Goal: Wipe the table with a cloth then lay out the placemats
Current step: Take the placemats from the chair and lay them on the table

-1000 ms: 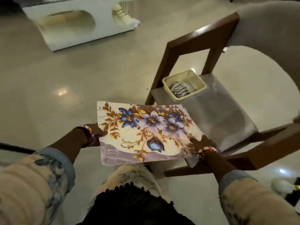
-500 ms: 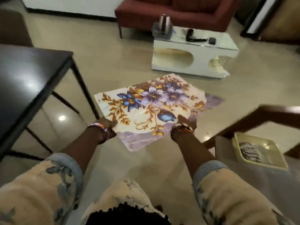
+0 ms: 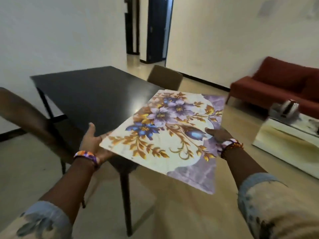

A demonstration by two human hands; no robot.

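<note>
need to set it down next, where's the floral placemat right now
In the head view the floral placemat is held in the air between the left hand and right hand, over the near right corner of the black table.

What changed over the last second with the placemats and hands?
The person turned from the chair toward the black table; the placemats, earlier held over the floor, now hang partly above the table's near corner. The chair with its basket left the view. Unchanged: left hand and right hand hold the stack at opposite edges; none is laid down yet.
</note>
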